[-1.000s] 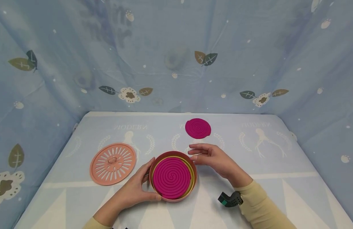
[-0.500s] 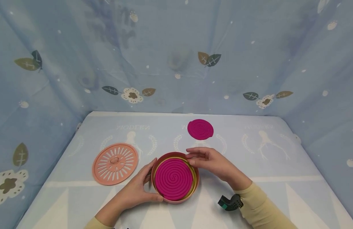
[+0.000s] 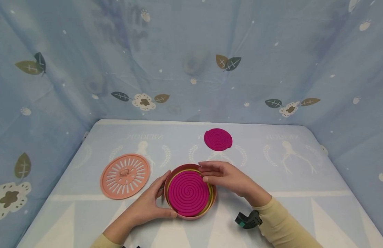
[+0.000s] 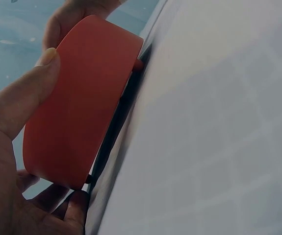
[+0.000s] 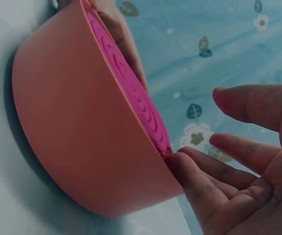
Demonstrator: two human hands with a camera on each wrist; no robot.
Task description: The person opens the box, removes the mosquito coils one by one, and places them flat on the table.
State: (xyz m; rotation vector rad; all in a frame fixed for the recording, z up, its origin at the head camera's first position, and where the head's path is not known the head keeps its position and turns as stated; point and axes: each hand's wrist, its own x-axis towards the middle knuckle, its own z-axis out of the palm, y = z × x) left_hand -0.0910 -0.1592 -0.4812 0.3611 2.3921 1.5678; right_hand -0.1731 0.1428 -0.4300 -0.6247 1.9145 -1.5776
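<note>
Orange bowl, magenta mat and yellow piece inside, hands flanking, left gripping bowl, right relaxed

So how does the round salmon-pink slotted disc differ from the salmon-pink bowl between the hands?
The disc is flat and slotted; the bowl is deep with a solid side wall. The disc lies on the table, no hand on it; the bowl is gripped by the left hand. The disc carries a small raised ring; the bowl contains a magenta spiral coil. Both are round and salmon-pink.
</note>
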